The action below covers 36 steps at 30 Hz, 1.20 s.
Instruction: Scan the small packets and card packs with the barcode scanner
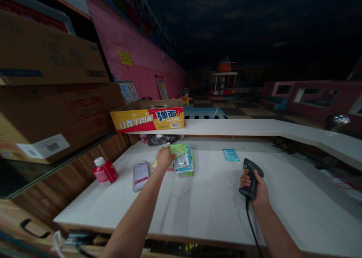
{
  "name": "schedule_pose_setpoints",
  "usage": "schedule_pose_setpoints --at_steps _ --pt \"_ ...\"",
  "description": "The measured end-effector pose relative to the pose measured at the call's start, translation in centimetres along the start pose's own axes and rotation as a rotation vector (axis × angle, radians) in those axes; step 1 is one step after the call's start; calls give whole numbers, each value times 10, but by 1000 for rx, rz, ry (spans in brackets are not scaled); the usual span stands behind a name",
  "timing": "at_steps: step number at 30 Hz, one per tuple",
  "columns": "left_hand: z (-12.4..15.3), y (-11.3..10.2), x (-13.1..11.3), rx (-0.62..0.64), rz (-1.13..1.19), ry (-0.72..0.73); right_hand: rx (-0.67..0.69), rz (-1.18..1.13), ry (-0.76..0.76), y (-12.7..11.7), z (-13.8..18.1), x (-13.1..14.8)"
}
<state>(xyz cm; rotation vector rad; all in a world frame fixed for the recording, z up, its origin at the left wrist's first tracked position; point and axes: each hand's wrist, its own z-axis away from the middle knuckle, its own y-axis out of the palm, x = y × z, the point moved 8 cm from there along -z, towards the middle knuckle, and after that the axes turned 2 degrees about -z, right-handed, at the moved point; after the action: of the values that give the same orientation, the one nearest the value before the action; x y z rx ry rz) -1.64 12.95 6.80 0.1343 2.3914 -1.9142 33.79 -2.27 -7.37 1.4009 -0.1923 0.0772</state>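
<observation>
My left hand [164, 157] reaches forward over the white counter [215, 197] and pinches the top green packet [178, 149] of a small stack of packets [184, 163]. My right hand [254, 188] is wrapped round the handle of a dark barcode scanner [251, 177] whose cable runs down toward me. The scanner's head points forward and stands a little above the counter, to the right of the stack.
A red bottle with a white cap [105, 171] lies at the counter's left edge beside a small booklet [140, 175]. A lone blue packet [230, 154] lies farther back. A yellow-and-red carton [147, 118] sits on the raised shelf; large cardboard boxes [53, 84] are stacked at left.
</observation>
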Motion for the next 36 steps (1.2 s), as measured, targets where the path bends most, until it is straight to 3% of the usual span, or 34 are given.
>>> schedule_pose_setpoints --at_steps 6,9,11,13,16,19,22,24,36 --pt "4 -18 1 -39 -23 -26 13 -11 -9 0 -1 1" --pt "1 -21 -3 -4 115 -32 16 -7 -16 -1 -2 1" --pt "2 -17 -14 -9 324 -17 12 0 -26 -1 -2 1" --pt "8 0 -36 18 657 11 8 13 -36 -1 -3 2" --pt "28 47 -85 158 1247 51 9 42 -30 1 -2 1" --pt "51 94 -123 189 1533 64 33 134 -29 5 -1 1" --pt "61 127 -136 134 1558 63 51 260 -45 9 0 0" --pt "62 136 -137 104 1529 77 34 329 -55 10 0 -1" --pt "58 138 -136 70 1450 151 -182 896 -30 18 23 -27"
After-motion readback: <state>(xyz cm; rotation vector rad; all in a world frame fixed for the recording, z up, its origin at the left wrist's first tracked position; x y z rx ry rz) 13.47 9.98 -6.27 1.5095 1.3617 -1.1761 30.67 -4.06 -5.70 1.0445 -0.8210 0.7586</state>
